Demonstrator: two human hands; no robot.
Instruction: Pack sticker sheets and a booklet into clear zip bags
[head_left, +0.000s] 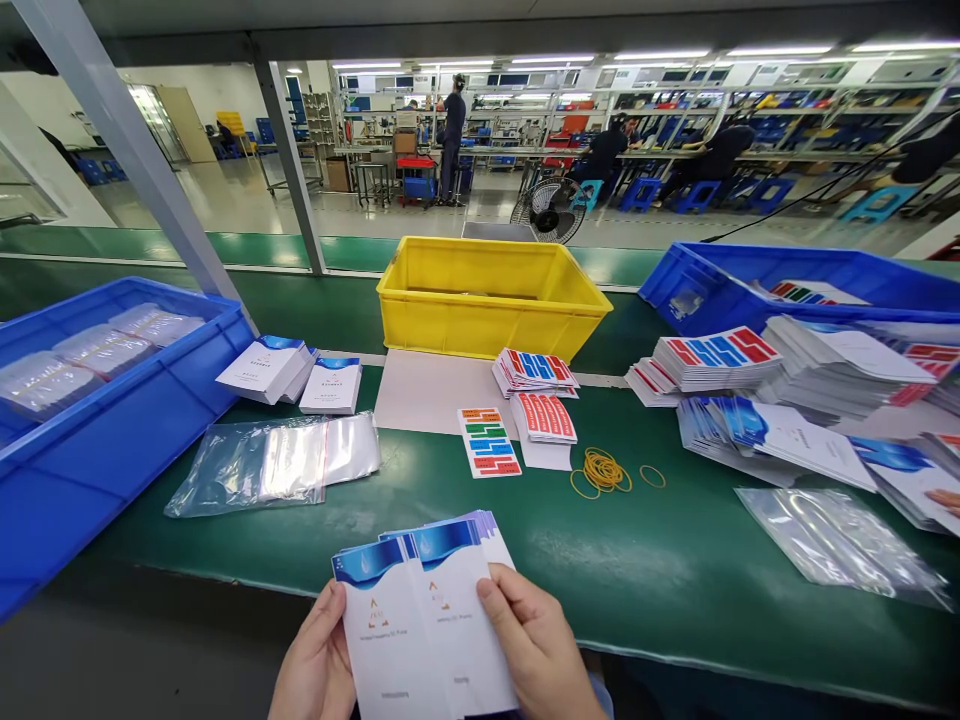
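Observation:
A fanned batch of white booklets with blue tops is held up in front of the table's near edge. My left hand grips its left edge, thumb on the front cover. On the right side my right hand pinches the booklets, its thumb pressed across the front one. The fingers behind the batch are hidden. Beyond my hands on the green table lie a sheet of coloured labels, a stack of red label sheets, yellow rubber bands and clear plastic bags.
A yellow bin stands at the back, with blue bins at left and right. Booklet stacks and label stacks flank the middle. Another person's hand reaches in at the right edge, near a clear bag.

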